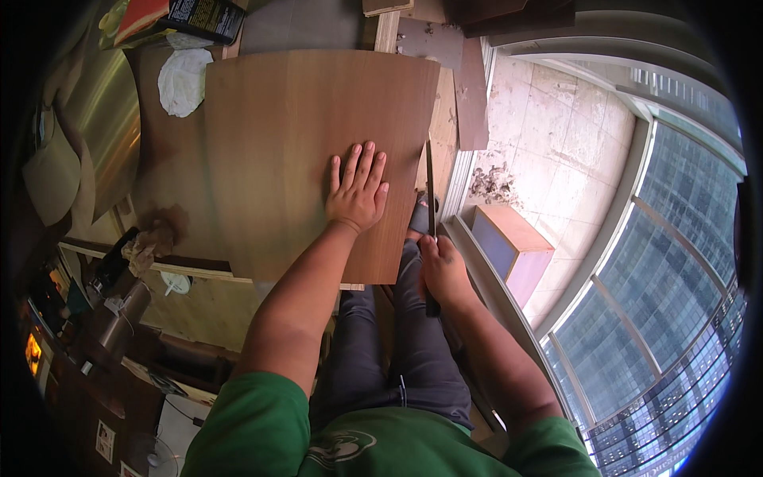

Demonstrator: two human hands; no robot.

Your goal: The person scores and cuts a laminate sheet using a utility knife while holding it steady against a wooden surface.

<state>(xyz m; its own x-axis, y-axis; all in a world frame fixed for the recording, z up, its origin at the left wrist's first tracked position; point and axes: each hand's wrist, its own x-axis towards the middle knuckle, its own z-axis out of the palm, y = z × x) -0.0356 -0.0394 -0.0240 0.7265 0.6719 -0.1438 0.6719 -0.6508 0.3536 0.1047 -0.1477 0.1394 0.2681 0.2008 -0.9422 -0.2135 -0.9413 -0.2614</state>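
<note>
A large brown wood-grain board [278, 159] lies flat in front of me. My left hand [356, 195] rests on it with the palm down and the fingers stretched out, near its right side. My right hand [443, 270] is closed round the dark handle of a long, narrow file [431, 179]. The file points away from me and runs along the right edge of the board. Whether it touches that edge I cannot tell. The lower end of the handle sticks out below my fist.
A crumpled white plastic bag [184, 82] and a black box [203, 20] lie beyond the board's left corner. To the right, past a window-like frame, stands a small box-shaped cabinet [513, 246] on a tiled floor [548, 119] with scattered debris. Tall glass panes [636, 294] close off that side.
</note>
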